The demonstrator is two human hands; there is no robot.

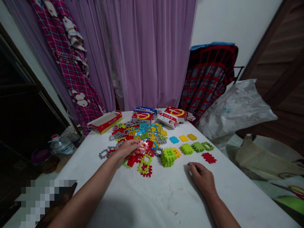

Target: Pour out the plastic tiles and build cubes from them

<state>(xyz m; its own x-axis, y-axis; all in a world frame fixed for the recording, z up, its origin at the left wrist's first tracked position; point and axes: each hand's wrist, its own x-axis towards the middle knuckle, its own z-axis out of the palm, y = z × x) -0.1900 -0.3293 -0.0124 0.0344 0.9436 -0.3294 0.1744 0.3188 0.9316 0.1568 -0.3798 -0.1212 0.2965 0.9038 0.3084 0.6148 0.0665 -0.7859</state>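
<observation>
My left hand point(128, 150) reaches over the near side of a heap of toothed plastic building pieces point(142, 127), its fingers pinching a pink building piece point(143, 146). Just below it lie a lime window-shaped piece point(144, 164) and a red piece point(147, 171). My right hand point(203, 178) rests on the table with its fingers curled in and nothing visible in them. Between the hands stands a lime green cube point(168, 157) made of joined pieces, an orange piece point(177, 152) touching its side. A red square piece point(209, 158) lies beyond my right hand.
Loose lime point(186, 149), green point(198, 147), blue point(174, 139) and yellow point(183, 138) pieces lie on the right of the white table point(152, 202). Several cardboard boxes point(142, 117) line the back edge, with an open red box point(106, 123) at left. A plastic bag point(232, 107) stands beyond the right edge.
</observation>
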